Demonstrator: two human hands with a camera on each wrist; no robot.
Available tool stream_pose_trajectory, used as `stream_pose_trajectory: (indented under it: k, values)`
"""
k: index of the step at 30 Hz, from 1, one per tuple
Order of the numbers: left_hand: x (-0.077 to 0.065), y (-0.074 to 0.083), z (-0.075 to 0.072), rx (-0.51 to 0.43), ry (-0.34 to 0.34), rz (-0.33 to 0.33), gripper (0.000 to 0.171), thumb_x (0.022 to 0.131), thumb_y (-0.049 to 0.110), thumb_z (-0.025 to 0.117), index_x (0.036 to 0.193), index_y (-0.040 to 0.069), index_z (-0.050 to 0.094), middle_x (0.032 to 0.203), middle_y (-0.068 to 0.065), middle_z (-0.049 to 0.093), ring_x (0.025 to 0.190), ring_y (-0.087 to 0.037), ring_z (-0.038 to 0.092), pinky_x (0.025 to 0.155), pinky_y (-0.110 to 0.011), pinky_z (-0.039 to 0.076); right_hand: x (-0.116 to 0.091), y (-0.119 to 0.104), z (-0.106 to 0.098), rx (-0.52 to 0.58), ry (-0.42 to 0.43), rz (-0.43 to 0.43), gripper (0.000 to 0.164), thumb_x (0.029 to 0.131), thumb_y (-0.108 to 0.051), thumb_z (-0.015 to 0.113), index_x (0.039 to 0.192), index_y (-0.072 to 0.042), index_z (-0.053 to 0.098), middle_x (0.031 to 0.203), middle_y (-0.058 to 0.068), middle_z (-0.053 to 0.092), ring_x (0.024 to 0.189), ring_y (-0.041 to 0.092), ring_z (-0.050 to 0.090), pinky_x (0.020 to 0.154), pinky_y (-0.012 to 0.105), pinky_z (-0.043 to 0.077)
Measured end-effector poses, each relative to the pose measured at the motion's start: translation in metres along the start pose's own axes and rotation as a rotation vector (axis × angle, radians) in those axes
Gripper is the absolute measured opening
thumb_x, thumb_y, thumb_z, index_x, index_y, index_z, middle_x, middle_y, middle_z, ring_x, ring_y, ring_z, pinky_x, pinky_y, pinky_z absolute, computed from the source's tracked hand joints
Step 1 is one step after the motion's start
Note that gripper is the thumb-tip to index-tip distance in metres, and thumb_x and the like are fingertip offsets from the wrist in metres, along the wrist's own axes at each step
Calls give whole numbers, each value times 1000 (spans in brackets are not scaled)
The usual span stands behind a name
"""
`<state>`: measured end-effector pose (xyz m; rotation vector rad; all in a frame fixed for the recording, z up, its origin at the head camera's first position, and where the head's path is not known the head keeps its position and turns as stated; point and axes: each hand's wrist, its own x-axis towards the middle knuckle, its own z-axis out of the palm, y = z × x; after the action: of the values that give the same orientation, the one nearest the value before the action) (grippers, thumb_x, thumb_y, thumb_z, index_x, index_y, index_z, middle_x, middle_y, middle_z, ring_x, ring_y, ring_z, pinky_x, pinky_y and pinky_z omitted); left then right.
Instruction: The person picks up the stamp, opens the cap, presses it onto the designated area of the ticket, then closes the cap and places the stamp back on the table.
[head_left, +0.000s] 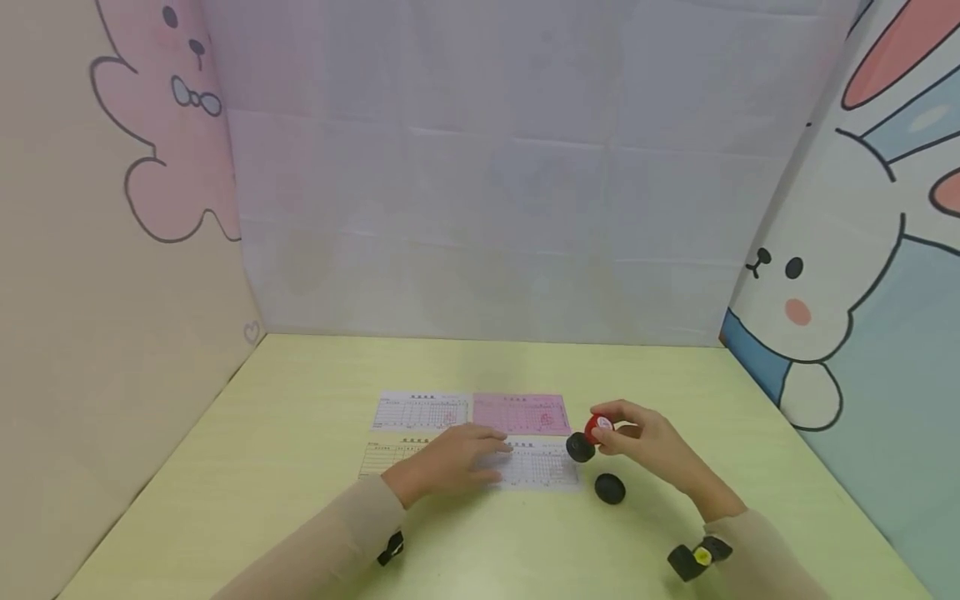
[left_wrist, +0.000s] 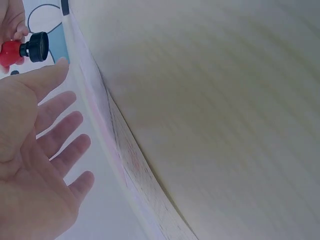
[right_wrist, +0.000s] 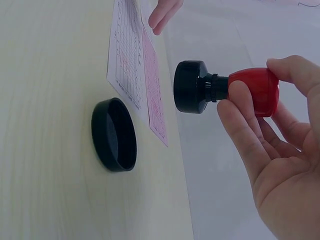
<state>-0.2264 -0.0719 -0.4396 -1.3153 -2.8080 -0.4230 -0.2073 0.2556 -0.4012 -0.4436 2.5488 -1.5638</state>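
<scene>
My right hand [head_left: 651, 440] grips a self-inking stamp [right_wrist: 252, 91] by its red handle, held above the table by the right edge of the paper forms. Its round black head [right_wrist: 190, 87] points away from the fingers. On the table below lies a round black stamp cap [head_left: 610, 489], hollow side showing in the right wrist view. With fingers loosely extended, my left hand [head_left: 456, 457] is over the two near forms, a yellowish one [head_left: 382, 457] and a white one [head_left: 543, 465]; contact is unclear. Behind them lie another white form [head_left: 420, 412] and a pink form [head_left: 519, 414], both bearing reddish marks.
The pale yellow table [head_left: 300, 533] meets a white sheet [head_left: 487, 208] at the back. Panels with cartoon animals stand on both sides, a rabbit panel [head_left: 832, 292] on the right. Each wrist wears a black strap, the right strap [head_left: 688, 562] near the sleeve.
</scene>
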Motion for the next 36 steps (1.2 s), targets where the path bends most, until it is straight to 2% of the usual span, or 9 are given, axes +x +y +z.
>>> stream_pose_trajectory:
  k: [10, 16, 22, 29, 36]
  values:
    - [23, 19, 8, -9, -17, 39, 44, 97, 36, 67, 137, 17, 62, 144, 0, 56, 134, -18, 49, 114, -35, 34, -14, 5, -20, -5, 28, 1, 46, 98, -24, 67, 134, 1, 55, 114, 16, 67, 97, 37, 69, 87, 30, 57]
    - [36, 27, 13, -117, -37, 18, 49, 97, 40, 67, 141, 18, 59, 146, 2, 54, 136, -17, 46, 115, -36, 33, -24, 9, -29, -12, 51, -9, 44, 100, -22, 65, 135, 2, 54, 115, 19, 66, 97, 38, 70, 84, 27, 58]
    - [51, 39, 17, -237, -41, 32, 55, 92, 38, 73, 140, 15, 59, 145, 1, 55, 136, -16, 46, 116, -34, 31, -35, 11, -40, -33, 77, -6, 44, 101, -22, 63, 136, 3, 53, 116, 21, 65, 96, 35, 71, 84, 23, 56]
    - [67, 52, 22, -195, -35, 23, 61, 86, 42, 79, 138, 17, 61, 141, 6, 58, 134, -13, 48, 114, -31, 32, -48, 15, -49, -48, 104, -5, 41, 102, -19, 61, 136, 3, 53, 117, 21, 65, 95, 28, 72, 82, 20, 54]
    - [84, 63, 29, -225, -40, -11, 61, 83, 44, 81, 135, 19, 64, 135, 10, 62, 127, -8, 53, 111, -29, 36, -55, 18, -54, -105, 138, 53, 45, 103, -26, 60, 139, -1, 53, 121, 19, 64, 96, 24, 72, 81, 20, 54]
